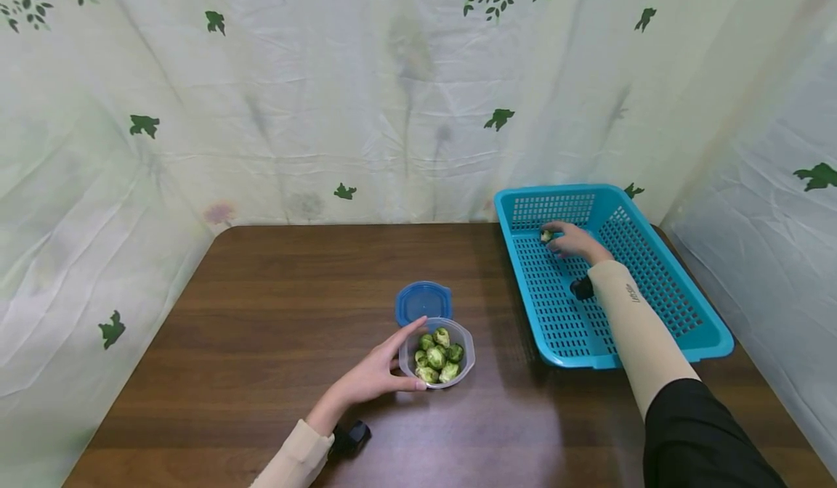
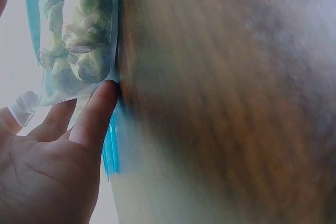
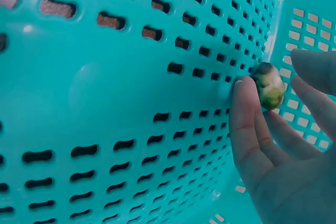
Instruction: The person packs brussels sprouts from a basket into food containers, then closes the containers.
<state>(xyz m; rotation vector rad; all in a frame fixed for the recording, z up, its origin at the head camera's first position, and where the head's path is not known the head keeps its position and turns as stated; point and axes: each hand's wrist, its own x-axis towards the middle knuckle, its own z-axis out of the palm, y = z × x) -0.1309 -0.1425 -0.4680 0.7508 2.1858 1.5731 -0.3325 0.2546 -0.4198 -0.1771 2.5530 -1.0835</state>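
In the head view my left hand [image 1: 373, 368] grips the side of a clear plastic container [image 1: 468, 354], fingers and thumb spread round its wall. Inside it lie several green Brussels sprouts [image 1: 435, 358]. The left wrist view shows my fingertips right at the lower part of the container [image 2: 113, 30]. Over in the blue plastic basket [image 1: 516, 255], my right hand [image 1: 575, 242] is beside a single Brussels sprout [image 3: 270, 86]. Its fingers reach around the sprout, one fingertip right at its edge, while the thumb stands apart from it.
A blue lid [image 1: 423, 301] lies just behind the container on the brown wooden table [image 1: 314, 277]. The basket's slotted walls rise around my right forearm at the table's right side. A white patterned curtain [image 1: 366, 110] hangs along the back and sides.
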